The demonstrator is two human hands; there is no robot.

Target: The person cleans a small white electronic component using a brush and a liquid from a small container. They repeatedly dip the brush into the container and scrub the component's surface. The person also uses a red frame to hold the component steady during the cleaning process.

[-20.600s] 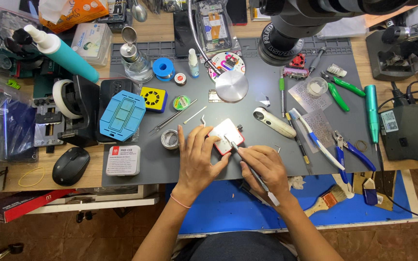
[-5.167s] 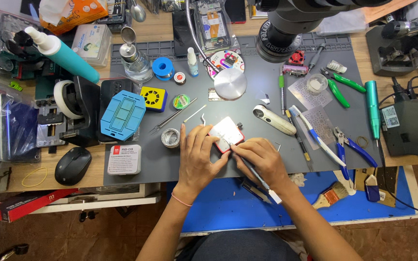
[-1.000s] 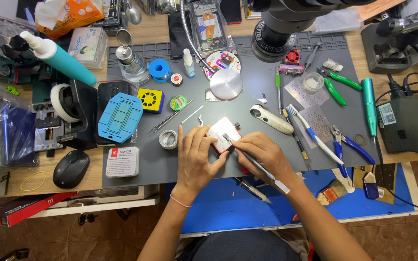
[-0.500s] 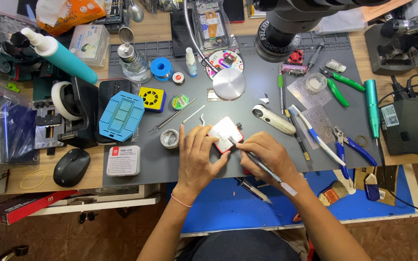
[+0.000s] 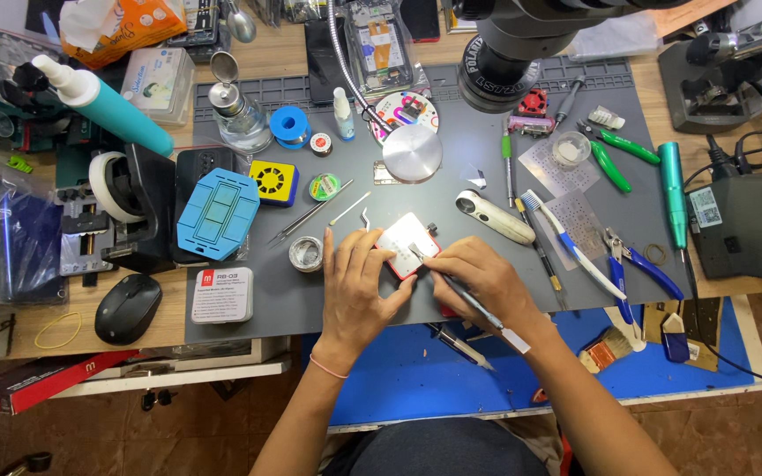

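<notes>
Well out to the left of the left hand (image 5: 356, 286) lie a black computer mouse (image 5: 128, 308) and a blue rectangular tray (image 5: 218, 212), with a small round tin (image 5: 306, 254) just beside that hand's fingertips. The left hand lies flat, fingers spread and pressing down on a small white device with a red edge (image 5: 406, 246) — it pins the device against the grey mat (image 5: 451, 189) on the counter (image 5: 249, 62), closed around nothing.

The device sits between the two hands, just beyond the left fingertips and touching them. The right hand (image 5: 485, 280) is curled around a thin metal tool (image 5: 458, 291), held like a pen; its tip rests on the device's upper face, and its handle runs back over the wrist.

Judging from this, the work on the device is mid-way: it is steadied and the tool is engaged, yet no part has been lifted off that can be seen, and the face still looks whole. Whether anything is loosened under the tip cannot be told.

To the right of the right hand lie a white toothbrush (image 5: 568, 241) and blue-handled pliers (image 5: 638, 264) — untouched.
</notes>
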